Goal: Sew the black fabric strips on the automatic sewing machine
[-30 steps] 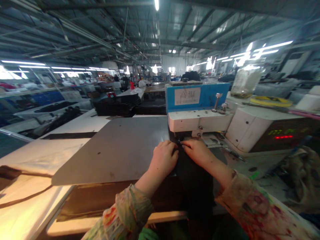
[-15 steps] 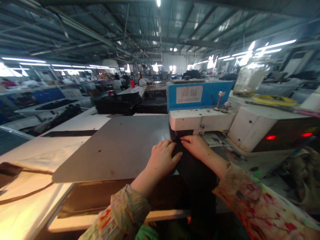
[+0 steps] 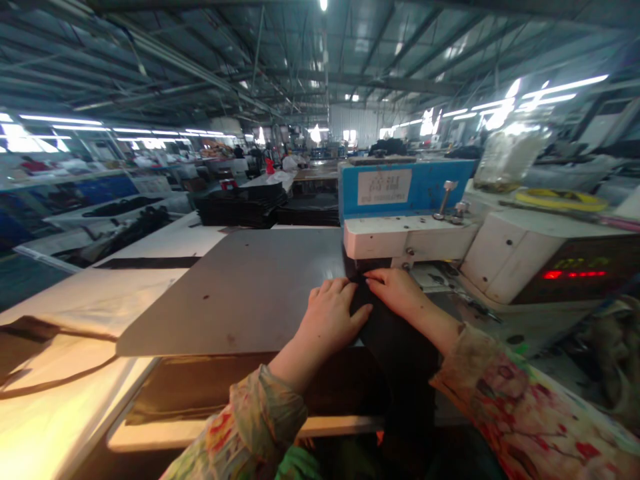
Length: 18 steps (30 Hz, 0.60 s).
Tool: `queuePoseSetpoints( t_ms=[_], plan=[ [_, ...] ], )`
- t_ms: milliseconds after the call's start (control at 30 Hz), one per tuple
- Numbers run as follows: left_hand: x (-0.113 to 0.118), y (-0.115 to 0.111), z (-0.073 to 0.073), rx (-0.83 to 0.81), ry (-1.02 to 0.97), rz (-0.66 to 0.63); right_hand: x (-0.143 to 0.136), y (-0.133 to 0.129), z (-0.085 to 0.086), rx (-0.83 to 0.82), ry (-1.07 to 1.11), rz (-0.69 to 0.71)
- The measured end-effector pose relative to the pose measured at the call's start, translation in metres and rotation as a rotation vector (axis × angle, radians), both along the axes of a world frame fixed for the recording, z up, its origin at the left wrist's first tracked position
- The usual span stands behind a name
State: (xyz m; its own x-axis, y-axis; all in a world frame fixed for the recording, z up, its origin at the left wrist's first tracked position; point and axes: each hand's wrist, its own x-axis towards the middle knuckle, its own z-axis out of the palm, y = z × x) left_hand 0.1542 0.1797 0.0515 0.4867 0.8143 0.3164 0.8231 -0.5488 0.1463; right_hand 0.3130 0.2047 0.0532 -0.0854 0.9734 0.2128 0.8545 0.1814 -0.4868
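A long piece of black fabric [image 3: 400, 347] runs under the head of the sewing machine [image 3: 407, 237] and hangs down over the near table edge. My left hand [image 3: 333, 313] rests at the fabric's left edge, fingers bent over it and thumb lying on top. On the other side, my right hand [image 3: 395, 290] pinches the fabric with thumb and forefinger close in front of the machine head. The needle area is dark and partly hidden by the fingers. Beneath my left hand lies a smooth grey metal plate [image 3: 240, 293].
Stacks of black pieces [image 3: 240, 205] lie behind the plate. At right are a control box [image 3: 560, 260] with red lit digits, a yellow ring [image 3: 560, 199] and a clear plastic container [image 3: 510, 157]. Folded brown material [image 3: 190, 387] sits under the plate, and a black strip [image 3: 147, 263] lies at left.
The view has shifted slightly, so everything appears a little further right. Both hands keep nearly the same place on the black fabric. The red display now shows a longer row of lights.
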Motion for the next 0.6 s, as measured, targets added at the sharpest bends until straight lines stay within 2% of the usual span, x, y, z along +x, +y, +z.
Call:
queuePoseSetpoints(
  t_ms=[600],
  plan=[
    [0.0033,0.0001,0.0009,0.013,0.031,0.0,-0.0018,0.0035,0.0007,0.025,-0.085,-0.008]
  ],
)
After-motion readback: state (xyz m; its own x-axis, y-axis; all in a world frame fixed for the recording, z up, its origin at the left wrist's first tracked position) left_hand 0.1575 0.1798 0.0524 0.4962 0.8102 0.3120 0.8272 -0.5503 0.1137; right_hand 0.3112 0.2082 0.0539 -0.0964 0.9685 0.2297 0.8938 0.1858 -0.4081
